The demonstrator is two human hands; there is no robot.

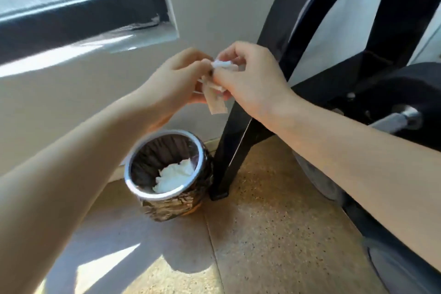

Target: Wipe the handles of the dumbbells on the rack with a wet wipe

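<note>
Both hands meet above the waste bin [167, 174]: the left hand [176, 79] pinches a beige sachet [216, 105], the right hand [248, 79] pinches the white wet wipe [220, 64] at its top (slightly blurred). Dumbbell handle [393, 122] lies right, on the black rack [241, 141].

Glossy black metal rack [281, 38], speckled matt stone floor [274, 234], shiny metal-rimmed bin [133, 184], crumpled white tissue [174, 174].

I stand in the corner of a small gym room: a black steel rack [281, 59] rises at right with a dumbbell [391, 112] on it, a lined waste bin [167, 174] sits beside its leg on speckled floor tiles [274, 234], and a dark-framed window [78, 5] lights the far left wall.
</note>
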